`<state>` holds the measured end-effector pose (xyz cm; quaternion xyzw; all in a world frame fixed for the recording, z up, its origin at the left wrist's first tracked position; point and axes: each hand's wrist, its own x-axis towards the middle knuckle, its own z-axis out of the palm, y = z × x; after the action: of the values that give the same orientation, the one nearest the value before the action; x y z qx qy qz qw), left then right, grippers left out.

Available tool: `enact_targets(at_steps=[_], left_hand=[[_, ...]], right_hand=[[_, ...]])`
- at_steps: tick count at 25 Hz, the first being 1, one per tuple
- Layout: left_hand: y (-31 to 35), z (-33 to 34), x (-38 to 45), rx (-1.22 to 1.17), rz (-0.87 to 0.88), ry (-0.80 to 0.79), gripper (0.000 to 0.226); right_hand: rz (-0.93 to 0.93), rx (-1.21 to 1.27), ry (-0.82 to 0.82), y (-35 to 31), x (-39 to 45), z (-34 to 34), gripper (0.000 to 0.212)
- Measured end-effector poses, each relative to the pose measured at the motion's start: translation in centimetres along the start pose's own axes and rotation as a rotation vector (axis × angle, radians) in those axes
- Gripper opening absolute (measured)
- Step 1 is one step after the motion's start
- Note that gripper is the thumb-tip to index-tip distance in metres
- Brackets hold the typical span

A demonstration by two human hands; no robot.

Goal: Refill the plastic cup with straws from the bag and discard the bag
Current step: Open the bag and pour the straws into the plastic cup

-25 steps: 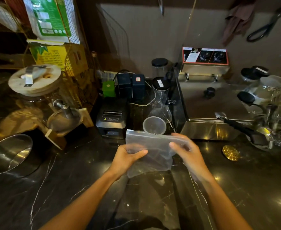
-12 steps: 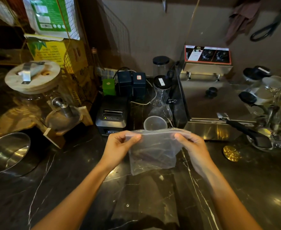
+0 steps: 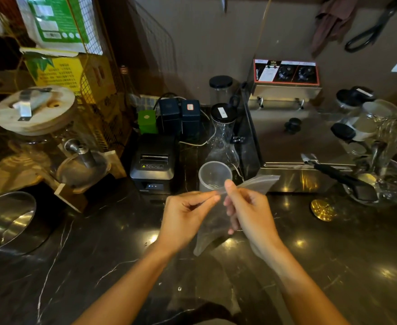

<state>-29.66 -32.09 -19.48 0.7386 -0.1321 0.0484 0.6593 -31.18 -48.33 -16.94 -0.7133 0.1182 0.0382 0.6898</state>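
A clear plastic bag [image 3: 210, 233] hangs above the dark marble counter [image 3: 99, 266], held at its top edge by both hands. My left hand [image 3: 183, 219] pinches the top edge from the left; my right hand [image 3: 249, 214] pinches it right beside, fingertips nearly touching. One corner of the bag [image 3: 263, 181] sticks out to the right behind my right hand. I cannot make out straws inside the bag. The translucent plastic cup [image 3: 214, 175] stands upright just behind my hands, and it looks empty.
Behind the cup stand a glass carafe [image 3: 222, 141] and a black receipt printer [image 3: 154, 163]. A steel fryer [image 3: 291, 127] fills the back right, with a glass bowl of tools [image 3: 385, 184] beside it. A drink dispenser [image 3: 40, 137] and a steel bowl [image 3: 2, 219] are at left.
My hands came together from the bag's two top corners to pinch close beside each other. The bag turned from spread flat facing me to edge-on and hanging.
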Motion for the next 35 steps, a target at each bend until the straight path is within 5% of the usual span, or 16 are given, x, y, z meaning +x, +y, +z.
enact_targets(at_steps=[3,10,24,35], left_hand=[[0.3,1.3,-0.8,0.060,0.076,-0.045,0.026],[2.4,1.8,-1.0,-0.261,-0.225,-0.177,0.022],[2.3,1.3,0.5,-0.318,-0.604,-0.454,0.028],[3.1,2.9,1.0,-0.157,-0.449,-0.258,0.016]], right_hand=[[0.035,0.063,-0.032,-0.9,-0.1,0.1,0.038],[0.090,-0.025,-0.109,-1.8,-0.6,-2.6,0.028],[0.160,0.228,-0.320,0.5,-1.3,-4.6,0.022],[-0.013,-0.095,-0.143,-0.5,-1.0,-4.6,0.029]])
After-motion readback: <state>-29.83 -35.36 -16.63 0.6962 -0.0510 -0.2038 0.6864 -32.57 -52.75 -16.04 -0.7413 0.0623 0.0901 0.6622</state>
